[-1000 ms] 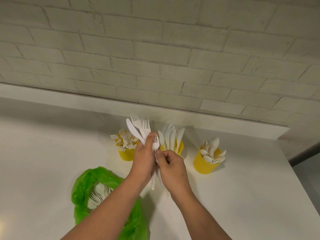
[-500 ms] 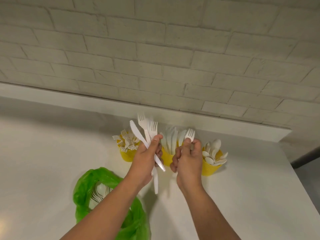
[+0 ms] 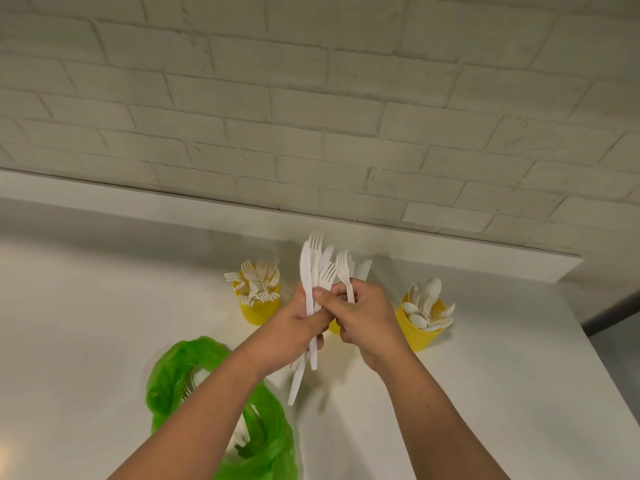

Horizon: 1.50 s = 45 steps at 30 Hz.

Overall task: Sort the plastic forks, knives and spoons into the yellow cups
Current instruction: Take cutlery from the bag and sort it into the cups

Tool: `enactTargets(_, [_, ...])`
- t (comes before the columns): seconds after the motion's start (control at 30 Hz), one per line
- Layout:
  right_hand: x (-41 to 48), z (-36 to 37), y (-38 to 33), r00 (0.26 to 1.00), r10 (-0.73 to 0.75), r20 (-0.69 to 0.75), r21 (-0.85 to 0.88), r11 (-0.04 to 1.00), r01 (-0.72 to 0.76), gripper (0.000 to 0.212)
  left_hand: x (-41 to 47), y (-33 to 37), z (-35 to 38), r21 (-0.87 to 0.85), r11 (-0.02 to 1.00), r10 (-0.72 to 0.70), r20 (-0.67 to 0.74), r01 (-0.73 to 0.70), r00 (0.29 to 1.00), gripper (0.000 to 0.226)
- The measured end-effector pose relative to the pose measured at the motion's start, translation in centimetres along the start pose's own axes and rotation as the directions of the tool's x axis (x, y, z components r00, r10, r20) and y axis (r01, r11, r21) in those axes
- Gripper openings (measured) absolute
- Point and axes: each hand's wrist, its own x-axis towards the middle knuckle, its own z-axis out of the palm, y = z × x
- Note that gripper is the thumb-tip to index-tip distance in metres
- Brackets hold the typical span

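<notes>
My left hand grips a bundle of white plastic cutlery, with a serrated knife and forks sticking up above my fingers. My right hand touches it from the right and pinches a single white fork by its handle. Three yellow cups stand behind my hands: the left cup holds forks, the right cup holds spoons, and the middle cup, with knives, is almost hidden by my hands.
A green plastic bag with more white cutlery inside lies on the white counter at the lower left, under my left forearm. A pale brick wall rises behind the counter's raised back ledge. The counter's right edge drops away beyond the spoon cup.
My right hand has come back left from near the knife and spoon cups and now meets my left hand at the bundle. The left hand has shifted slightly right with its cutlery.
</notes>
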Motion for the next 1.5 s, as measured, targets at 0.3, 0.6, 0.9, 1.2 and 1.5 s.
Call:
enactTargets(0.3, [0.6,0.4,0.4,0.978,0.051,-0.204,0.184,0.983,-0.013,0.029,-0.2,-0.2,0.9,-0.255,0.967,-0.012,-0.025,0.005,1.0,0.036])
enactTargets(0.6, [1.4,-2.3,-1.9,0.944,0.018,-0.33,0.277,0.958,0.078,0.03,-0.5,0.1,0.2,-0.605,0.796,-0.008,0.046,0.034,0.999,0.062])
enactTargets(0.9, [0.1,0.7,-1.1,0.971,-0.226,-0.08,-0.375,0.909,0.181,0.031,0.1,0.2,1.2,-0.237,0.971,-0.05,-0.035,0.04,0.998,0.066])
enactTargets(1.2, [0.7,0.9,-1.0,0.993,-0.11,-0.042,-0.231,0.968,0.097,0.027,-0.9,0.4,0.7,-0.468,0.879,-0.103,0.001,0.091,0.995,0.037])
enactTargets(1.5, [1.1,1.4,-2.6,0.981,-0.134,-0.138,-0.115,0.986,0.119,0.022,-1.3,0.4,0.3,-0.295,0.955,-0.097,-0.171,0.043,0.981,0.019])
